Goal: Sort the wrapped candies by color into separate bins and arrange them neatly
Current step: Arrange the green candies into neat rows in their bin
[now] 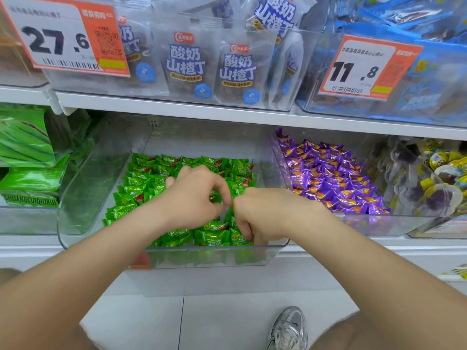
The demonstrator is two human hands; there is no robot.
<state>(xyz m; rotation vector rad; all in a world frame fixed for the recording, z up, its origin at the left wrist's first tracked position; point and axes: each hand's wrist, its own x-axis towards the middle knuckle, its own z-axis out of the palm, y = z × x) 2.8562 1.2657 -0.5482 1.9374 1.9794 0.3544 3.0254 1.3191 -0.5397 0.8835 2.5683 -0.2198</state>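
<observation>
- On the upper shelf [177, 107]: a price tag "27.6" [63, 36] at the left end, a price tag "11.8" [364, 66] toward the right, and pale packets [187, 64] with blue writing between them.
- On the lower shelf [25, 251]: green packets [25, 147] at the left edge, yellow-lidded cups [439, 173] at the right edge.
- A grey sneaker [288, 329] stands on the floor tiles [141, 322].

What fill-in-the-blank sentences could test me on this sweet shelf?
The left hand and right hand reach into a clear bin of ____ candies.
The neighbouring bin to the right holds ____ sweets.
The price tag above that neighbouring bin reads ____.
Missing words: green; purple; 11.8
</observation>
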